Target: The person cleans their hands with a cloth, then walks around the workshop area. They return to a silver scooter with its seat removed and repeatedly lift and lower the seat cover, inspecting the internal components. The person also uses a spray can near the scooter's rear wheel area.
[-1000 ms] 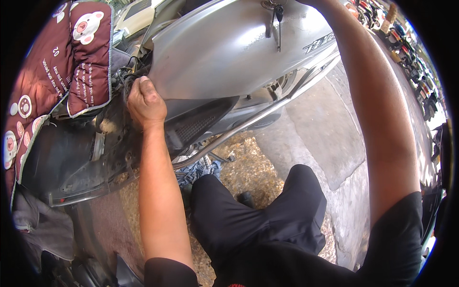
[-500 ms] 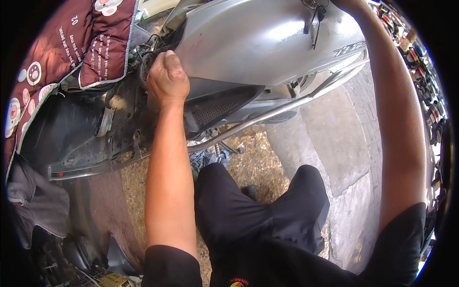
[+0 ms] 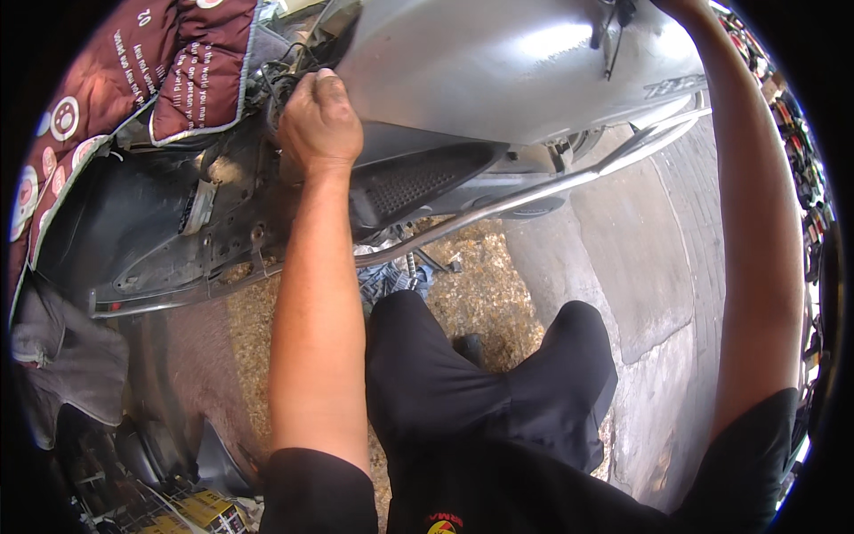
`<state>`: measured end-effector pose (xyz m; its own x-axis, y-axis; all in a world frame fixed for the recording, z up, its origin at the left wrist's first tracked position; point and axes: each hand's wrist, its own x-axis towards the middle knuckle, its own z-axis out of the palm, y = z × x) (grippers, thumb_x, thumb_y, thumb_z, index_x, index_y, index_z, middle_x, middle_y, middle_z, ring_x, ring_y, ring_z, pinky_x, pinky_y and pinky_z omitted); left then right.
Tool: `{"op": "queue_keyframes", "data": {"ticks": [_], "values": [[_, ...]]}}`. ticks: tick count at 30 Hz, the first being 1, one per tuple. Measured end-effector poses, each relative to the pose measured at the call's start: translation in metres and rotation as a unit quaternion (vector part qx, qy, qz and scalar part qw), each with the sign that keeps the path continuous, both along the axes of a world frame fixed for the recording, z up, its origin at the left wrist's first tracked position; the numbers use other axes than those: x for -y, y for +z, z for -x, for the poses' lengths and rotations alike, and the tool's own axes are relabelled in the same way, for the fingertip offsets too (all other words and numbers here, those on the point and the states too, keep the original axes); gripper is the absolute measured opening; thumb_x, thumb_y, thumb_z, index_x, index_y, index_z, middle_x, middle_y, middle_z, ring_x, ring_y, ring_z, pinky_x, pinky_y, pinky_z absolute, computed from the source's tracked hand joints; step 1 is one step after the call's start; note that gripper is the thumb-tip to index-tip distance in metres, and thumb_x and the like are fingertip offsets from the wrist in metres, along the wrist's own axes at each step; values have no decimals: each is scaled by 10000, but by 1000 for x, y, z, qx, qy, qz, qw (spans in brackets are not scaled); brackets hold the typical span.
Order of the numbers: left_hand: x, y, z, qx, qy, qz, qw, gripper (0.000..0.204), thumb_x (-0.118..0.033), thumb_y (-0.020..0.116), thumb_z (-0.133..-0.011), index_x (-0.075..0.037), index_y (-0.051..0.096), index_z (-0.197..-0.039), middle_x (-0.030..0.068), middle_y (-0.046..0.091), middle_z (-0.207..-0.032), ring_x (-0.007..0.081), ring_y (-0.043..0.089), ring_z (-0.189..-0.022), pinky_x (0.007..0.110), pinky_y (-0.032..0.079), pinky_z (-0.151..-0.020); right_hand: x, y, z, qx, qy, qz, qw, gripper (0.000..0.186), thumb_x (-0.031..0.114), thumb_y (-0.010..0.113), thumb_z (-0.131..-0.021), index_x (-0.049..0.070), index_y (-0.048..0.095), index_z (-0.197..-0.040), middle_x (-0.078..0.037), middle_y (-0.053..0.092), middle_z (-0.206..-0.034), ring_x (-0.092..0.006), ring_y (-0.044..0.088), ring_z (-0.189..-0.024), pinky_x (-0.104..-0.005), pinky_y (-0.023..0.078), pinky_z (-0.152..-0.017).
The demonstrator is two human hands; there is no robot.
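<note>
A scooter's silver body panel (image 3: 498, 71) fills the upper middle of the view. At its front lower edge my left hand (image 3: 321, 123) is closed, its fingers curled round the edge and partly hidden. My right hand (image 3: 680, 7) reaches to the rear of the panel at the top edge of the picture. Only its wrist side shows, and its fingers are cut off. Keys (image 3: 614, 36) hang against the panel near that hand. Below the panel lie a black textured footrest piece (image 3: 414, 182) and a bent metal side rail (image 3: 498, 212).
Left of my arm lies the scooter's bare black floorboard (image 3: 160, 240), with exposed wires (image 3: 283, 84) above it. A maroon quilted cover (image 3: 93, 98) drapes over the front. Dark parts and a yellow box (image 3: 209, 509) sit at lower left. Many small items (image 3: 796, 133) line the right rim.
Both hands and the silver panel have shifted slightly up and to the right in the picture. The view itself has moved a little too. My left hand keeps its hold.
</note>
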<state>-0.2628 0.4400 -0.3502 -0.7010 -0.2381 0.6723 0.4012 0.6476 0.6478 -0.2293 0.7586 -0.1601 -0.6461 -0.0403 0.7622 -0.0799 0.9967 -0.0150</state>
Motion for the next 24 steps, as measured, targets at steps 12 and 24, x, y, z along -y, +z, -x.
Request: {"op": "queue_keyframes", "data": {"ticks": [12,24], "values": [[0,-1,0,-54,-8,-24,998,256,-289,528,-827,-86,579,-677,120,620,-714,347,600,-746,463,407,-756,-59,-5,39,7,-5,18,1000,654,644,455,-907,65,672,-1119,-131,675,-915,-202,636,-874,-330,458,-828],[1,2,-6,-38,8,-10,999,214,-267,545,-820,-82,641,-773,101,640,-790,328,589,-791,441,397,-800,-76,-3,38,15,110,-146,983,289,233,474,-1006,-22,606,-1030,-137,573,-779,-211,557,-701,-319,437,-663]]}}
